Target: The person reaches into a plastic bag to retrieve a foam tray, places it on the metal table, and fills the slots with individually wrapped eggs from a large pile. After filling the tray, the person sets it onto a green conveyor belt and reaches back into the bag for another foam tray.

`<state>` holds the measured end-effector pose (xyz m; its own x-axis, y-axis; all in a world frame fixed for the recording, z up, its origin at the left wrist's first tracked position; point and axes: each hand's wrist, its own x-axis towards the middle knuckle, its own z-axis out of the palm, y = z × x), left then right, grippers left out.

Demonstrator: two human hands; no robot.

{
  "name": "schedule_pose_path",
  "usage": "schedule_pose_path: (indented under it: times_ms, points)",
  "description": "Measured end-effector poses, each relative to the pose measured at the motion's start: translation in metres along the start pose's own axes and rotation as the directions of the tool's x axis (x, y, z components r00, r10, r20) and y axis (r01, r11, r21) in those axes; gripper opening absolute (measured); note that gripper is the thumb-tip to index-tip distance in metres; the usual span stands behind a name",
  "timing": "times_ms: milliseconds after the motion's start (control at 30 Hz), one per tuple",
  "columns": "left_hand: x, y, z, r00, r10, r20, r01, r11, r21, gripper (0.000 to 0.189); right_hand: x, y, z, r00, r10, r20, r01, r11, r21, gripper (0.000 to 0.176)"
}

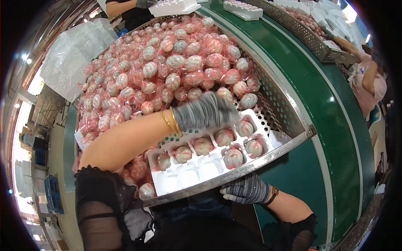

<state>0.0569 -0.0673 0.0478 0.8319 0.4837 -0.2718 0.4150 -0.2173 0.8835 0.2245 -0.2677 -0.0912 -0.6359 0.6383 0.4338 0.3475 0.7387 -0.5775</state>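
A white foam tray [212, 166] lies at the near corner of a perforated metal bin. Wrapped eggs [183, 154] with red printing fill its far row; the near row holds two at the right, and its left pockets are bare. Over the far row is my left hand [207, 112] in a grey knit glove, its fingers smeared by motion, close to the heap of wrapped eggs [173, 62]. Gloved as well, my right hand [246, 189] sits just outside the bin's metal rim [217, 180] with fingers curled; whether it grips anything is hidden.
A green conveyor [299, 79] runs along the right, carrying another white tray [243, 10]. Across it, a person in pink [362, 79] reaches into a second bin [310, 42]. At the far end a co-worker's gloved hand [146, 3] touches a tray. Plastic-wrapped white stacks [73, 54] stand left.
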Motion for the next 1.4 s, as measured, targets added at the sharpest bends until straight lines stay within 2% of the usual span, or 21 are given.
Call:
schedule_pose_path:
  times_ms: [33,67,133,200,233,333,367,467,533,600,700,800,833,933,967,1100,1200,1233,1300,1367,1400]
  points:
    - [0.019,-0.033,-0.01,0.975,0.074,-0.211,-0.092,0.993,-0.074,0.031,-0.002,0.002,0.002,1.0,-0.017,-0.013,0.018,1.0,0.016,0.019]
    - [0.032,-0.046,-0.021,0.962,0.134,-0.24,-0.07,0.963,0.259,0.036,-0.002,0.001,0.002,1.0,-0.012,-0.017,0.012,1.0,-0.002,0.019]
    - [0.05,-0.061,-0.04,0.933,0.271,-0.238,0.033,0.594,0.804,0.046,-0.001,0.001,0.0,1.0,-0.008,-0.024,0.007,0.999,-0.042,0.019]
    - [0.061,-0.067,-0.022,0.929,0.189,-0.318,0.199,0.471,0.86,0.057,0.001,0.002,-0.001,0.999,-0.012,-0.042,0.01,1.0,-0.028,0.02]
    - [0.063,-0.07,-0.014,0.921,0.146,-0.36,0.278,0.401,0.873,0.062,0.001,0.002,0.0,0.999,-0.011,-0.05,0.011,1.0,-0.017,0.02]
    - [0.061,-0.062,-0.029,0.949,-0.073,-0.307,0.261,0.729,0.633,0.072,0.001,0.003,0.0,0.999,0.03,0.016,-0.031,0.998,0.057,0.02]
    - [0.052,-0.064,-0.031,0.948,0.127,-0.292,0.063,0.823,0.564,0.077,0.002,0.003,-0.003,1.0,0.017,0.011,-0.017,1.0,0.026,0.02]
    - [0.02,-0.054,-0.024,0.916,0.202,-0.345,-0.086,0.942,0.323,0.075,0.005,0.001,-0.005,1.0,-0.015,-0.011,0.015,1.0,-0.027,0.019]
    - [-0.033,-0.014,-0.009,0.885,0.336,-0.322,-0.286,0.938,0.194,0.071,0.004,0.002,-0.002,0.999,-0.023,-0.029,0.022,1.0,-0.014,0.019]
    - [-0.074,0.015,-0.003,0.898,0.39,-0.203,-0.311,0.89,0.335,0.066,0.003,0.001,-0.001,1.0,0.007,-0.024,-0.006,1.0,0.02,0.019]
    - [-0.109,0.022,0.011,0.956,0.233,-0.177,-0.119,0.863,0.491,0.057,0.005,-0.001,-0.004,0.999,0.029,0.019,-0.029,0.999,0.033,0.019]
    - [-0.12,0.031,0.023,0.985,-0.098,-0.145,0.16,0.839,0.519,0.057,0.012,-0.008,-0.013,0.999,0.01,0.051,-0.008,0.999,-0.042,0.02]
    - [-0.119,0.034,0.028,0.984,-0.121,-0.132,0.179,0.711,0.68,0.058,0.013,-0.008,-0.014,0.999,0.002,0.051,-0.001,1.0,-0.027,0.02]
    - [-0.107,0.041,0.041,0.974,-0.216,-0.069,0.181,0.558,0.81,0.057,0.013,-0.008,-0.015,0.999,-0.03,0.021,0.031,0.999,-0.045,0.019]
    - [-0.101,0.048,0.045,0.979,-0.187,-0.083,0.178,0.584,0.792,0.046,0.012,-0.008,-0.013,0.999,-0.041,0.004,0.041,0.997,-0.06,0.018]
    - [-0.08,0.039,0.073,0.992,0.117,0.049,-0.088,0.355,0.931,0.032,0.009,-0.004,-0.01,0.999,-0.039,0.019,0.04,0.999,-0.034,0.018]
    - [-0.083,0.037,0.077,0.994,0.111,-0.024,-0.011,0.301,0.953,0.032,0.01,-0.004,-0.008,0.998,-0.065,0.02,0.066,0.997,-0.036,0.019]
    - [-0.083,0.038,0.074,0.998,-0.047,-0.029,0.048,0.473,0.88,0.033,0.011,-0.005,-0.01,0.997,-0.069,0.029,0.07,0.997,-0.037,0.019]
    - [-0.089,0.037,0.058,0.985,0.049,0.164,-0.168,0.475,0.864,0.034,0.01,-0.005,-0.012,0.996,-0.076,0.036,0.078,0.996,-0.045,0.018]
    - [-0.097,0.051,0.053,0.999,-0.029,0.037,0.001,0.787,0.616,0.032,0.006,-0.004,-0.01,0.997,-0.074,0.017,0.075,0.996,-0.049,0.018]
    - [-0.096,0.05,0.049,0.994,-0.07,0.085,0.004,0.792,0.61,0.032,0.005,-0.004,-0.009,0.998,-0.062,0.013,0.062,0.998,-0.024,0.018]
